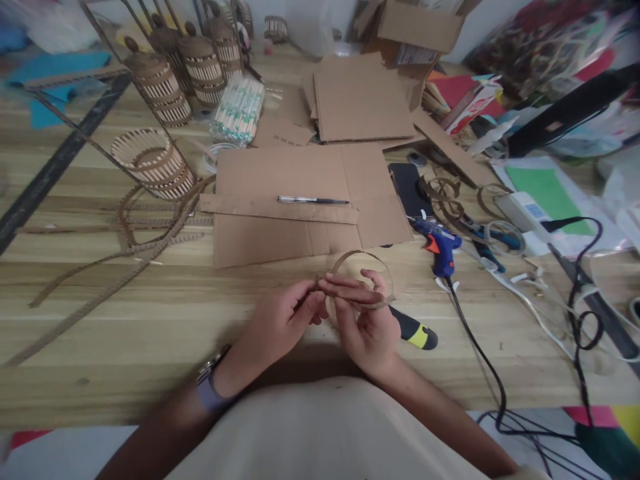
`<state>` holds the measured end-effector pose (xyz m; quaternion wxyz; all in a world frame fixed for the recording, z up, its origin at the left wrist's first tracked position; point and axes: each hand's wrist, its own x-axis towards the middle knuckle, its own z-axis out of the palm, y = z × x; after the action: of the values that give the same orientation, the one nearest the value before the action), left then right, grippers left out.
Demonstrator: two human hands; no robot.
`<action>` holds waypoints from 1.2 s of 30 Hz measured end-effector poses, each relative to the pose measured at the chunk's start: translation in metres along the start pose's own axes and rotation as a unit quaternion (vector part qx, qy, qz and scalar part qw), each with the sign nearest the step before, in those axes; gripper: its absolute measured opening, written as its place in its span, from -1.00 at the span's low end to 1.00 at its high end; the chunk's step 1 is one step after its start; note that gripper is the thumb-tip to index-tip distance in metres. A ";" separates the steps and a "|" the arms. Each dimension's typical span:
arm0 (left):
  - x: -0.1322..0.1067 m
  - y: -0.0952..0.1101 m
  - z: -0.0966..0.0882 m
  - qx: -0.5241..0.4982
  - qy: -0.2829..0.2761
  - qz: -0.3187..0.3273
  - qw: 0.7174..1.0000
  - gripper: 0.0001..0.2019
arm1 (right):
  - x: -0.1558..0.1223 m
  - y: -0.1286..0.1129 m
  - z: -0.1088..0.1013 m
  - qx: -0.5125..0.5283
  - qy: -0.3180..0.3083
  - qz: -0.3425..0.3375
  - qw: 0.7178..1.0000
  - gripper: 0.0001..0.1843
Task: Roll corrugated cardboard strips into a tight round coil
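My left hand (285, 320) pinches the end of a thin cardboard strip (361, 253) bent into a loose ring. Around the fingers of my right hand (367, 327) the strip curves, gripped between thumb and fingers close to my left fingertips. Part of the strip is hidden behind my fingers. A black and yellow tool handle (417, 330) lies on the table beside my right hand, its other end covered by the hand. Just beyond both hands lies a flat cardboard sheet (290, 247), with a narrow cardboard piece (280, 210) and a pen (313, 200) on it.
A blue glue gun (443, 247) with a black cord lies to the right. Loose corrugated strips (145, 253) spread at left near an open stick basket (155, 167). Several lidded stick lanterns (160, 90), bagged sticks (239, 110) and stacked cardboard (365, 100) stand at the back.
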<state>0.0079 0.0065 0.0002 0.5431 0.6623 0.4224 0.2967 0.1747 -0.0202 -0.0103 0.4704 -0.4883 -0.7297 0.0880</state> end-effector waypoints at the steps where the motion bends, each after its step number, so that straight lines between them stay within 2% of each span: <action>1: 0.001 0.001 0.000 0.005 0.001 0.003 1.000 -0.69 | 0.000 0.001 0.000 -0.009 -0.004 -0.005 1.000 -0.81; 5: 0.001 0.004 0.002 0.019 0.011 0.011 1.000 -0.70 | 0.001 0.002 0.001 -0.043 0.000 -0.040 0.998 -0.77; 8: -0.001 0.002 0.004 0.019 0.016 0.018 1.000 -0.71 | 0.001 0.000 0.002 -0.051 0.001 -0.035 0.998 -0.75; 13: -0.003 -0.001 0.002 0.046 0.003 0.048 0.998 -0.73 | -0.002 -0.004 0.006 -0.016 0.011 0.053 0.998 -0.79; 15: -0.003 -0.001 0.001 0.045 -0.006 0.053 0.998 -0.73 | -0.002 -0.005 0.007 0.040 0.035 0.098 0.994 -0.83; 19: -0.003 0.001 0.000 0.033 0.002 0.040 0.999 -0.73 | 0.000 -0.005 0.009 0.172 0.055 0.186 0.966 -0.90; 26: 0.000 -0.001 0.003 0.016 0.018 0.012 1.000 -0.72 | -0.001 -0.004 0.008 0.157 0.042 0.188 0.969 -0.83; 30: -0.001 -0.001 0.003 0.024 0.003 0.018 1.000 -0.73 | 0.001 -0.006 0.008 0.230 0.055 0.238 0.942 -0.83; 34: -0.001 0.001 0.001 0.023 0.009 0.005 1.000 -0.73 | 0.004 -0.008 0.007 0.251 0.058 0.261 0.930 -0.78; 36: -0.001 0.002 0.000 0.018 0.007 -0.002 1.000 -0.73 | 0.006 -0.005 0.006 0.274 0.048 0.294 0.914 -0.75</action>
<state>0.0082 0.0053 0.0018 0.5287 0.6688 0.4330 0.2928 0.1665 -0.0155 -0.0072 0.5731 -0.5359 -0.4774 0.3955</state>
